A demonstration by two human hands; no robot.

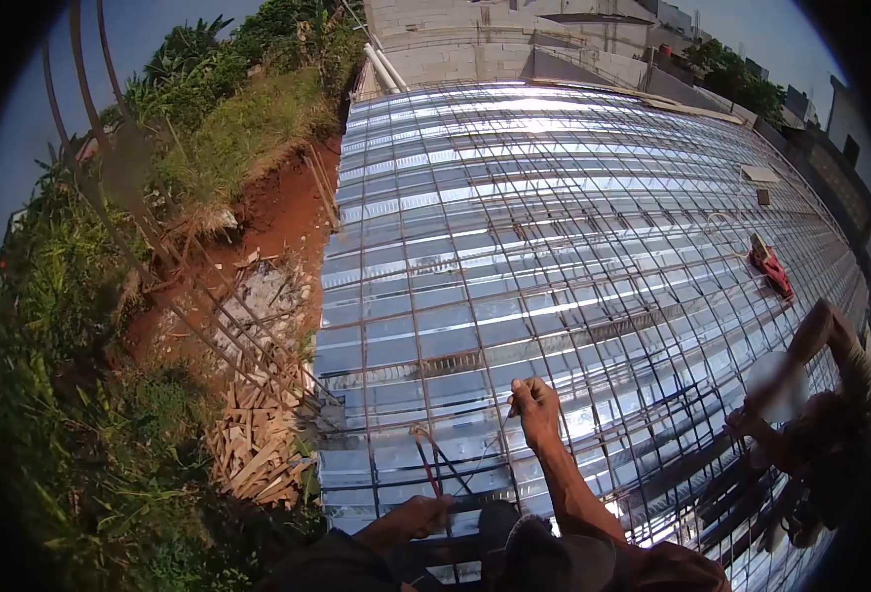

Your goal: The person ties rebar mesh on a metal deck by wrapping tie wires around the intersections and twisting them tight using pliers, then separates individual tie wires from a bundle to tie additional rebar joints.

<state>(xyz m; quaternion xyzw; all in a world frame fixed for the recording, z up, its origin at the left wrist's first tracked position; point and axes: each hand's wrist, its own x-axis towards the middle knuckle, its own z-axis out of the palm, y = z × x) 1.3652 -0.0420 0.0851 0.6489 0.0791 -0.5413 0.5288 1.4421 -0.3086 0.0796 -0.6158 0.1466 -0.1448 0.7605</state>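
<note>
Low in the head view, my left hand [423, 515] is closed around the red handle of what look like pincers [427, 462]. Their jaw end points away from me, over the mesh, and a dark second handle slants off to the right. My right hand [536, 403] is raised above the steel bars, fingers curled and pinched together. Whatever is between those fingertips is too small to make out. Beneath both hands runs a grid of rebar [465, 271] over shiny corrugated metal decking [386, 340].
Another person [830, 424] bends over the mesh at right, arm lowered. A red item [771, 271] lies on the bars nearby. The deck drops off at left beside upright rebar [90, 79], scrap wood [253, 444] and red soil [287, 212]. A block wall [445, 49] stands behind.
</note>
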